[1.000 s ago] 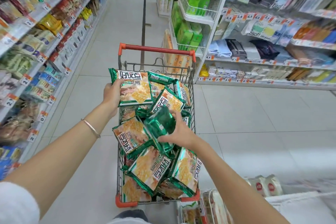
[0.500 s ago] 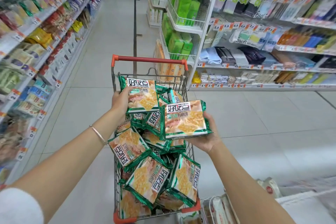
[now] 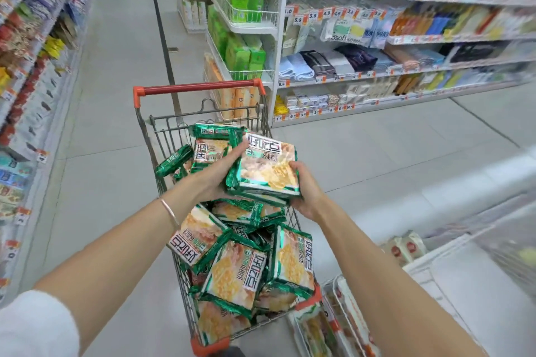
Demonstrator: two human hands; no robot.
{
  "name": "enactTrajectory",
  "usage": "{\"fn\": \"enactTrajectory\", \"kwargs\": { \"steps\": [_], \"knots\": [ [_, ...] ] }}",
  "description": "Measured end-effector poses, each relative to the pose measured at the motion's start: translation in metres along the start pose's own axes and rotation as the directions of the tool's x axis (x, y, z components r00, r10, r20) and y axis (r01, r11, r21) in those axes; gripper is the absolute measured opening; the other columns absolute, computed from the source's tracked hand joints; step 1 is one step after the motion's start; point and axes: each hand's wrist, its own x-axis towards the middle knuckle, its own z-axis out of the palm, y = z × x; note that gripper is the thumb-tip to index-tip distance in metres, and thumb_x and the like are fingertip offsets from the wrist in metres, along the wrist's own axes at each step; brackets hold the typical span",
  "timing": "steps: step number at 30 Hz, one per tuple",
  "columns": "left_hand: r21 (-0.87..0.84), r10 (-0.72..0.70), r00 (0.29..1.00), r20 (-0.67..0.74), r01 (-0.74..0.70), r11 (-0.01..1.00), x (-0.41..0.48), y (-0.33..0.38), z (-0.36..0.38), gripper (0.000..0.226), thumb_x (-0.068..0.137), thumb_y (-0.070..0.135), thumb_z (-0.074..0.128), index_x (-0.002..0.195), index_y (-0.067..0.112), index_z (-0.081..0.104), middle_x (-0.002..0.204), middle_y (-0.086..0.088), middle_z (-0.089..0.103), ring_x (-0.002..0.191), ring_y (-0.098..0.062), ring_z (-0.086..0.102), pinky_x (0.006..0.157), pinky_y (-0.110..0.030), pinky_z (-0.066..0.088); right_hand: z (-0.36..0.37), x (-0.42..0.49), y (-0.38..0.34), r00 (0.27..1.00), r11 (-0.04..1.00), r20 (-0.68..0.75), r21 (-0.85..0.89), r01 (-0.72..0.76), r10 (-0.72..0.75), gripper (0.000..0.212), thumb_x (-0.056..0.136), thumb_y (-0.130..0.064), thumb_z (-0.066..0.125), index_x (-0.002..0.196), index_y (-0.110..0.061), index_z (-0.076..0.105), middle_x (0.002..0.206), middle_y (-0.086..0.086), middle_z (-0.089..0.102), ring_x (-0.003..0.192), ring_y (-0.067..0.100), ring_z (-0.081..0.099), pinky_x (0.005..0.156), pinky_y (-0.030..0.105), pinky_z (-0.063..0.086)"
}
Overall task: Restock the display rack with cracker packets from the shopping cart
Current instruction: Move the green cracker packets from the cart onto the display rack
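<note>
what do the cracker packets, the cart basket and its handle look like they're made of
Cracker packets: thin glossy plastic film, judging by the sheen and crimped green edges. Cart basket: bare grey metal wire, seen as thin rods in a grid. Handle: probably a red plastic-coated bar with orange plastic corner caps; matte, uniform colour.

Bright, even light with faint shadows; wide-angle bending and motion blur smear the frame's edges.
</note>
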Motion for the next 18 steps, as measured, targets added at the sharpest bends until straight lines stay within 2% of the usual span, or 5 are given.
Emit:
{"fn": "enactTrajectory", "kwargs": {
  "steps": [3, 6, 9, 14, 18],
  "knots": [
    [0.191, -0.007, 0.999, 0.052, -0.003, 0.982, -0.003, -0.001, 0.018, 0.030, 0.094, 0.047, 0.059, 0.106, 0.019, 0.056, 0.109, -0.008, 0.064, 0.088, -0.024, 0.061, 0.083, -0.040, 0.054, -0.010, -0.014, 0.007, 0.997, 0.990, -0.066, -0.142, 0.018, -0.027, 0.037, 0.100, -0.038, 0.052, 0.119, -0.007, 0.055, 0.092, 0.007, 0.075, 0.074, 0.020, 0.072, 0.069, 0.033, 0.060],
    [0.303, 0.010, 0.997, 0.071, -0.031, 0.952, 0.002, -0.006, 0.036, 0.025, 0.096, 0.036, 0.060, 0.099, 0.012, 0.060, 0.086, -0.005, 0.071, 0.075, -0.019, 0.065, 0.077, -0.034, 0.055, -0.027, -0.035, 0.011, 0.996, 0.983, -0.094, -0.184, -0.015, -0.002, 0.027, 0.096, -0.031, 0.060, 0.111, -0.008, 0.058, 0.092, 0.007, 0.075, 0.079, 0.022, 0.070, 0.095, 0.045, 0.055],
    [0.319, -0.015, 0.992, 0.129, -0.027, 0.947, 0.005, -0.012, 0.066, 0.025, 0.093, 0.034, 0.067, 0.096, 0.010, 0.063, 0.076, -0.003, 0.071, 0.064, -0.016, 0.066, 0.062, -0.029, 0.055, -0.053, -0.067, 0.015, 0.992, 0.990, -0.129, -0.139, -0.016, -0.003, 0.017, 0.098, -0.028, 0.057, 0.101, -0.012, 0.061, 0.084, 0.002, 0.074, 0.079, 0.021, 0.067, 0.102, 0.046, 0.048],
    [0.390, 0.010, 0.958, 0.286, -0.126, 0.912, -0.001, -0.021, 0.152, 0.023, 0.093, 0.036, 0.065, 0.101, 0.013, 0.063, 0.087, -0.004, 0.068, 0.079, -0.019, 0.059, 0.075, -0.030, 0.047, -0.116, -0.148, 0.022, 0.945, 0.988, -0.292, -0.092, 0.125, -0.147, 0.024, 0.095, -0.024, 0.059, 0.115, -0.011, 0.063, 0.097, 0.003, 0.075, 0.079, 0.017, 0.071, 0.066, 0.027, 0.057],
    [0.396, 0.040, 0.894, 0.446, -0.237, 0.887, -0.018, -0.031, 0.255, 0.015, 0.097, 0.028, 0.061, 0.103, 0.013, 0.062, 0.073, 0.002, 0.071, 0.063, -0.012, 0.065, 0.069, -0.028, 0.052, -0.178, -0.227, 0.040, 0.827, 0.966, -0.508, -0.039, 0.256, -0.240, 0.036, 0.092, -0.024, 0.063, 0.126, -0.012, 0.060, 0.110, 0.006, 0.075, 0.092, 0.021, 0.074, 0.067, 0.028, 0.056]
  ]
}}
